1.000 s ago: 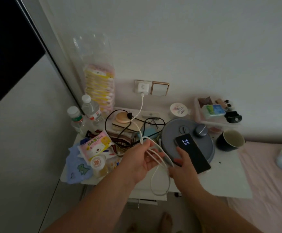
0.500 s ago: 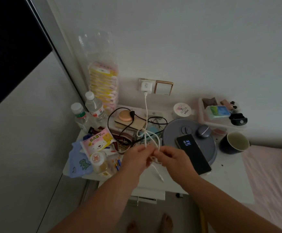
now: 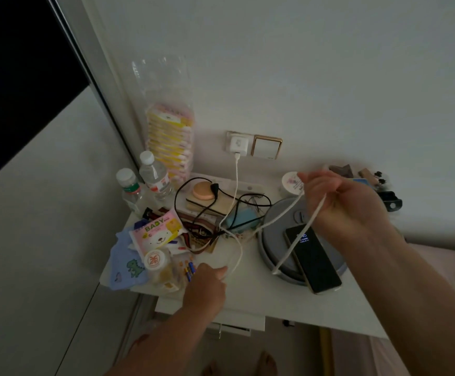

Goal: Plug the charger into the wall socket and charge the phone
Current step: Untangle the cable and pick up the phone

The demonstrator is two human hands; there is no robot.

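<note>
The phone lies flat on the round grey device at the right side of the white bedside table. It is a dark, slim slab, its screen is lit with small digits near the top, and its lower end reaches past the edge of the device toward you. The charger already sits in the wall socket, beside the gold-framed switch, so I judge that only the phone end is left.

The white cable hangs down from the charger, makes a loop over the table and rises to your right hand. This hand is lifted and closed around the cable, and the free end with the connector hangs below it, near the left edge of the phone. Your left hand is low on the table and pinches the loop of the same cable.

To do this step well, let the slack go through your left hand until the cable is not tangled with the black wires. Then slide your right hand down to the connector itself, hold the phone steady, and push the plug in straight at the bottom edge. The light is poor, so I cannot tell where the port is.
</note>
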